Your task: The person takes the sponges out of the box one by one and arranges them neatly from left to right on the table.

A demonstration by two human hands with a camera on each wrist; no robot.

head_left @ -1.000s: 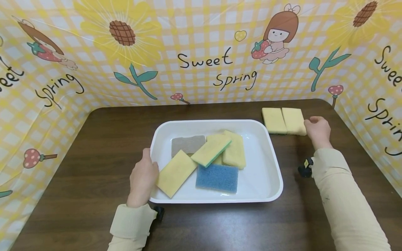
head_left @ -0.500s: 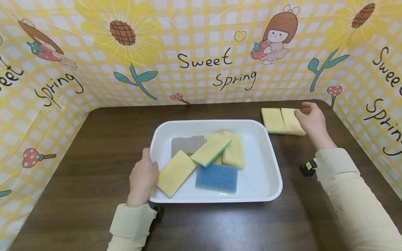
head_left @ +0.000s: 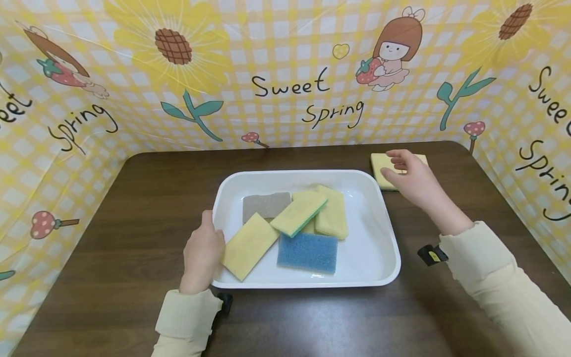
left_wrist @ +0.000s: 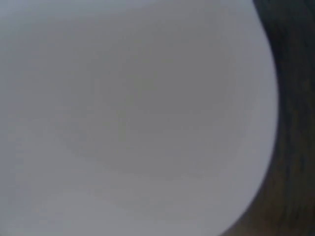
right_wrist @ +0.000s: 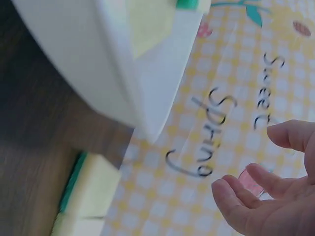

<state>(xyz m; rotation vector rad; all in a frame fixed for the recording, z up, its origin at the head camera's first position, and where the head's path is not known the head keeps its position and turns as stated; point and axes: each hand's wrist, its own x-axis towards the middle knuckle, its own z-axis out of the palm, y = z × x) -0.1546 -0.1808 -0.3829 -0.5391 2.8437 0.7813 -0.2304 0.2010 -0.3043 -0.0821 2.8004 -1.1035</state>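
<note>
My left hand [head_left: 202,255] grips the left side of a white rectangular tray [head_left: 368,238]; its fingertips are hidden. In the tray lie a blue sponge [head_left: 308,254], a grey pad [head_left: 263,206], a yellow sponge slanting at lower left [head_left: 250,248], a green-backed yellow sponge [head_left: 300,213] resting on others, and a yellow sponge on the right [head_left: 332,213]. Above two yellow sponges [head_left: 381,171] at the back right, my right hand [head_left: 415,181] hovers with parted fingers, holding nothing. The right wrist view shows its fingers [right_wrist: 231,196] apart from the sponges.
All this stands on a dark wooden table [head_left: 111,238]. A yellow checked cloth [head_left: 285,59] with printed flowers and words encloses the back and sides. Blurred pale tray wall [left_wrist: 147,118] fills most of the left wrist view.
My right hand has risen from the right edge of the rightmost sponge and moved left over the pair, covering part of them. My left hand and the tray stay put.
</note>
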